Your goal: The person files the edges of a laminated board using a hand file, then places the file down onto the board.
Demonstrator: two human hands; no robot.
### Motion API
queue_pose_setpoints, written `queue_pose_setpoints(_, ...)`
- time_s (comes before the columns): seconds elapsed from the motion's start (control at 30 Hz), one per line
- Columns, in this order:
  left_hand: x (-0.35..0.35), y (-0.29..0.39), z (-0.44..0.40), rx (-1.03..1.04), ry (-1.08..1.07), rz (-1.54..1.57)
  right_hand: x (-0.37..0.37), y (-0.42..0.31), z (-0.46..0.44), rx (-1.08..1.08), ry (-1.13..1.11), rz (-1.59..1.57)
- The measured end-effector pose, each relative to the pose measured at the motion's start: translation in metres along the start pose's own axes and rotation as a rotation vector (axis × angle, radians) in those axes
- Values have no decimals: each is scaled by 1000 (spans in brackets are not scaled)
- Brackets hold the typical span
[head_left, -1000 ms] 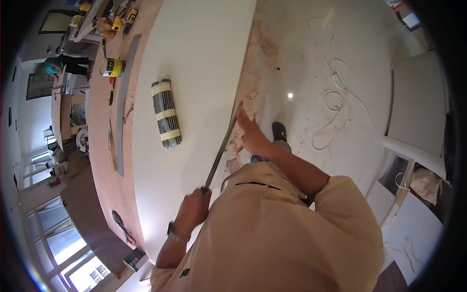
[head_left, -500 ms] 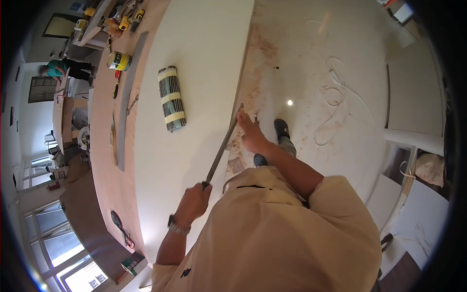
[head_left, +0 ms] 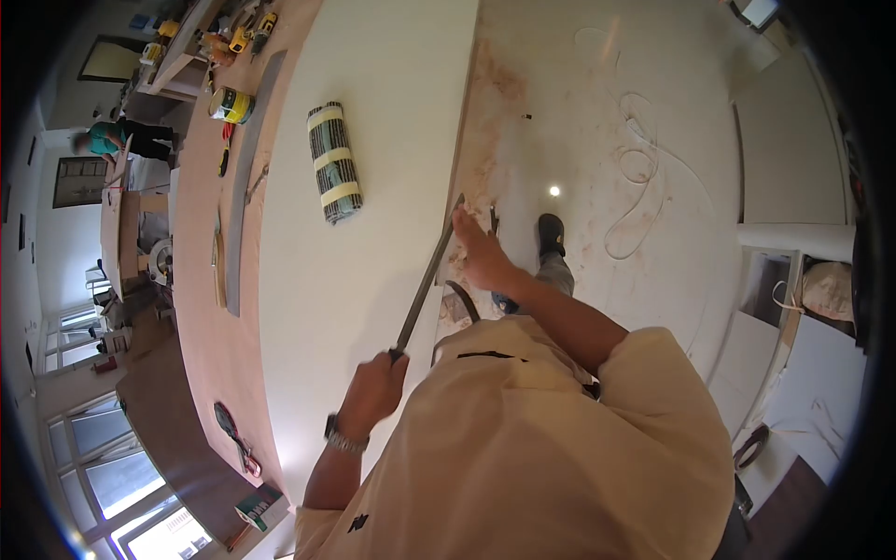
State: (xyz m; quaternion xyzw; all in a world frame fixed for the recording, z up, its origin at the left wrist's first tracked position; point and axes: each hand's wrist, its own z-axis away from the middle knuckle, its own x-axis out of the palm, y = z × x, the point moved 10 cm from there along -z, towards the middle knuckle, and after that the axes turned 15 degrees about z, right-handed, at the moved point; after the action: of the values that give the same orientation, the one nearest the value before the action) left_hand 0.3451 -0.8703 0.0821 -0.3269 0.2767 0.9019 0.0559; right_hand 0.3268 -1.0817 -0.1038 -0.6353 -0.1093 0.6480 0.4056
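A long metal file (head_left: 428, 281) lies slantwise along the edge of a large white panel (head_left: 373, 75). Its dark handle is in my left hand (head_left: 371, 389), which is closed around it and wears a watch at the wrist. My right hand (head_left: 480, 250) presses its fingers on the far end of the file, close to the panel's edge. On the panel's surface rests a rolled bundle with dark stripes and pale yellow bands (head_left: 333, 163), apart from both hands.
Left of the panel, a wooden bench (head_left: 201, 280) carries a grey strip (head_left: 245, 205), a tin (head_left: 231, 105), a brush (head_left: 224, 420) and power drills (head_left: 265, 35). A white cable (head_left: 644, 140) and sawdust lie on the floor. Another person (head_left: 107, 138) bends over a far table.
My view has shifted slightly, so the bundle and bench things sit a little higher. My foot on the floor has moved. Both hands keep their hold on the file.
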Motion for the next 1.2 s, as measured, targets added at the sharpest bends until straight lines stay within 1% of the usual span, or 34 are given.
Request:
queue_pose_setpoints(0.03, -5, -4, 17, -43, -6, 17, 13, -12, 12, 2, -60, 21)
queue_pose_setpoints(0.1, 5, -30, 28, -58, -27, -20, 34, -31, 32, 8, -167, 66)
queue_pose_setpoints(0.17, 23, -53, 19, -73, -38, -45, 52, -23, 38, 68, -256, 80)
queue_pose_setpoints(0.27, 49, -48, -22, 40, -32, -20, 67, 13, 25, 119, -309, 145)
queue_pose_setpoints(0.3, 50, -41, -31, 69, -11, -23, 63, 26, 13, 130, -303, 174)
queue_pose_setpoints(0.37, 46, -26, -45, 126, 24, -38, 47, 32, -4, 118, -205, 128)
queue_pose_setpoints(0.4, 41, -17, -46, 111, 26, -12, 38, 34, -9, 110, -160, 106)
queue_pose_setpoints(0.5, 14, 15, -37, 72, 44, 64, -7, 28, -22, 19, 115, -44)
queue_pose_setpoints(0.6, -3, 32, -44, 59, 48, 126, -43, 26, -33, -29, 259, -57)
queue_pose_setpoints(0.67, -11, 46, -53, 35, 32, 151, -62, 30, -44, -30, 293, -62)
queue_pose_setpoints(0.77, -24, 78, -71, 7, 3, 167, -88, 40, -64, -39, 321, -47)
queue_pose_setpoints(0.87, -41, 108, -104, 178, 37, 81, -115, 54, -98, -49, 342, -58)
queue_pose_setpoints(0.9, -49, 127, -108, 106, 34, 73, -123, 58, -109, -49, 348, -70)
queue_pose_setpoints(1.0, -63, 155, -131, 8, 12, 47, -144, 67, -141, -31, 342, -116)
queue_pose_setpoints(1.03, -65, 156, -142, 30, 20, 50, -140, 71, -152, -17, 307, -111)
queue_pose_setpoints(1.13, -66, 158, -162, -60, 42, 22, -118, 84, -176, 39, 193, -117)
queue_pose_setpoints(1.2, -52, 152, -193, -28, 11, 4, -101, 99, -178, 103, 113, -138)
